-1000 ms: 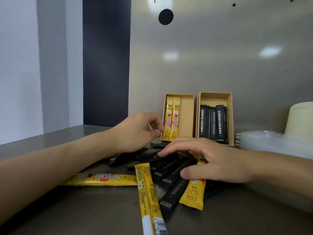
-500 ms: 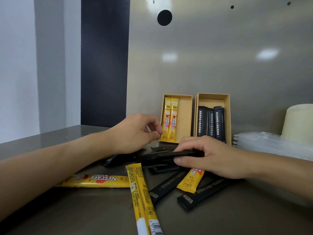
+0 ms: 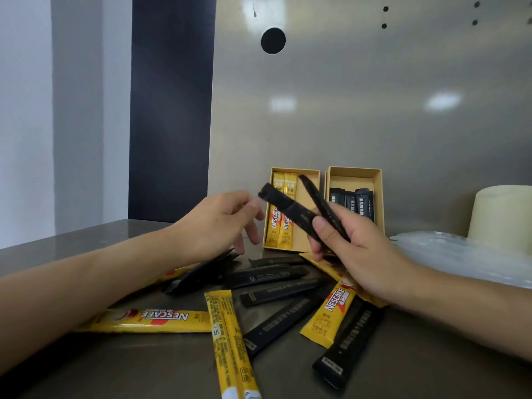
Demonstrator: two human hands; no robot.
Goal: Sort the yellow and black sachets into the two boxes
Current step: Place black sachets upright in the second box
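Note:
My right hand [image 3: 349, 249] is raised above the pile and grips two black sachets [image 3: 290, 210] that fan out up and to the left, in front of the left box. My left hand [image 3: 218, 223] hovers beside them with fingers apart, holding nothing. The left box [image 3: 309, 180] holds two yellow sachets [image 3: 280, 214]. The right box [image 3: 377, 182] holds several black sachets [image 3: 361, 203]. On the counter lies a mixed pile: black sachets [image 3: 270, 276] and yellow sachets [image 3: 149, 319], one yellow [image 3: 230, 341] pointing towards me.
Both boxes lean against a metal back wall [image 3: 359, 96]. A clear plastic bag [image 3: 460, 254] and a pale cylindrical container [image 3: 503, 214] sit at the right. The grey counter [image 3: 431, 370] runs to a left edge by a white wall.
My right hand closed on black sachets from the pile and lifted them up towards the boxes. My left hand opened its fingers and rose a little.

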